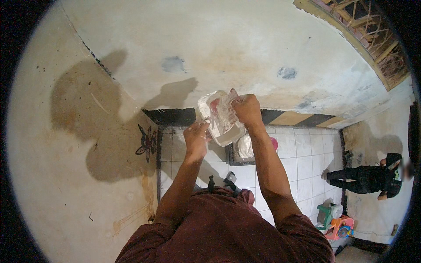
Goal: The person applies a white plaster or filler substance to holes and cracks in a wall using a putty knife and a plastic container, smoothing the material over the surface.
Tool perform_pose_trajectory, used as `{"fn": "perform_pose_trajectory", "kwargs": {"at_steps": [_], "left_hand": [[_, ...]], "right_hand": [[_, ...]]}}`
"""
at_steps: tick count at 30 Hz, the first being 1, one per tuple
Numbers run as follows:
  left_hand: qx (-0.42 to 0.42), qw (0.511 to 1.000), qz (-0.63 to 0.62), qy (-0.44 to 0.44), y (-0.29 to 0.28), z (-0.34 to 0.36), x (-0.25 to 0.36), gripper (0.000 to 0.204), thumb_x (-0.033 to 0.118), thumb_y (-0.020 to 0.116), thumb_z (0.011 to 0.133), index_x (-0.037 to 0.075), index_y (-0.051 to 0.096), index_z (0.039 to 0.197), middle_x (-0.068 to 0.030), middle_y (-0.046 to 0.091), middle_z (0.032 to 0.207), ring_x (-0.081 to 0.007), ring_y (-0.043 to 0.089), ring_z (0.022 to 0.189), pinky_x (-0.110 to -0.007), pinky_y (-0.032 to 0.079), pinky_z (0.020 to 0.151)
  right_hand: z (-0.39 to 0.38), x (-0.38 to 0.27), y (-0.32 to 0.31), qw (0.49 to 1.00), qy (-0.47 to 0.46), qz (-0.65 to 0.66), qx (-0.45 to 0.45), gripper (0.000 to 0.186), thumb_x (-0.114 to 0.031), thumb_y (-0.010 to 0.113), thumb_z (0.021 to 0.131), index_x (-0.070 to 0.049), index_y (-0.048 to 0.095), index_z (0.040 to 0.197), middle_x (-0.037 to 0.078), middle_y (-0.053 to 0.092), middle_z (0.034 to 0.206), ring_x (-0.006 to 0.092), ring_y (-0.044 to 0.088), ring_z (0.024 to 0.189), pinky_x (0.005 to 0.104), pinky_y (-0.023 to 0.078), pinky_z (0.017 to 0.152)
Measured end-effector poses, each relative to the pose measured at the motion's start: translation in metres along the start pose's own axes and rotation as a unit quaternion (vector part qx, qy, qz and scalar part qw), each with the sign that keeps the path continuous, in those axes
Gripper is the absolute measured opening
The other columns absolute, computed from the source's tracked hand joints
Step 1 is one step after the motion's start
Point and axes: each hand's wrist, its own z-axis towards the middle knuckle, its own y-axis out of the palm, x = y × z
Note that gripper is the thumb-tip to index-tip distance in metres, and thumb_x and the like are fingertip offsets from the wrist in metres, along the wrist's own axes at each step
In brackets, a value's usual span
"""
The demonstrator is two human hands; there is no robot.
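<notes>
Held up in front of me is a white rectangular container (pixel 233 134) with rounded corners, tilted, with something reddish showing near its far left side. My left hand (pixel 196 138) grips its left edge, thumb on the rim and fingers curled underneath. Crumpled clear plastic wrap (pixel 229 103) lies across the container. My right hand (pixel 247 109) is closed on the wrap at the container's right side. Below, partly hidden behind the container and my right forearm, a dark-edged tray (pixel 239 163) on the floor holds a white bundle (pixel 245 147).
A pink round object (pixel 274 143) shows beside my right forearm. White floor tiles (pixel 298 162) meet a stained wall (pixel 228 48) with a striped base. At the right stands a person in dark clothes (pixel 364 179), near a green stool-like object (pixel 324 217) and an orange item (pixel 342 227).
</notes>
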Motion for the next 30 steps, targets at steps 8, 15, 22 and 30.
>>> {"fn": "perform_pose_trajectory", "kwargs": {"at_steps": [8,15,22,30], "left_hand": [[-0.018,1.000,-0.017,0.016,0.003,-0.006,0.004,0.027,0.012,0.068,0.082,0.000,0.063,0.106,-0.0069,0.066,0.089,-0.0164,0.065,0.072,-0.030,0.054,0.062],[-0.027,0.999,-0.012,0.024,0.000,-0.005,0.004,0.028,0.012,0.068,0.083,0.000,0.062,0.108,-0.0081,0.066,0.092,-0.0173,0.066,0.075,-0.031,0.055,0.063],[-0.018,0.999,-0.027,0.016,-0.002,-0.005,0.005,0.030,0.015,0.067,0.083,0.000,0.062,0.109,-0.0075,0.066,0.093,-0.0156,0.065,0.073,-0.029,0.054,0.062],[-0.053,0.998,-0.014,0.005,-0.001,-0.005,0.009,0.029,0.018,0.067,0.084,0.002,0.062,0.107,-0.0059,0.065,0.090,-0.0149,0.065,0.071,-0.029,0.053,0.061]], "right_hand": [[0.013,0.012,0.003,0.998,-0.005,-0.056,0.002,0.043,-0.030,0.063,0.076,0.010,0.060,0.090,0.031,0.062,0.090,0.0465,0.061,0.088,0.0483,0.050,0.078],[-0.002,-0.006,0.010,0.998,-0.047,-0.044,-0.004,0.040,-0.028,0.065,0.074,0.010,0.061,0.088,0.031,0.062,0.090,0.0457,0.061,0.087,0.0485,0.049,0.079],[-0.006,0.000,0.001,0.990,-0.112,-0.064,0.050,0.028,-0.025,0.064,0.075,0.002,0.066,0.076,0.028,0.063,0.082,0.0446,0.062,0.079,0.0480,0.050,0.073],[-0.022,-0.014,0.010,0.989,-0.127,-0.031,0.061,0.027,-0.023,0.066,0.074,0.003,0.064,0.076,0.028,0.059,0.070,0.0447,0.060,0.071,0.0453,0.048,0.064]]}}
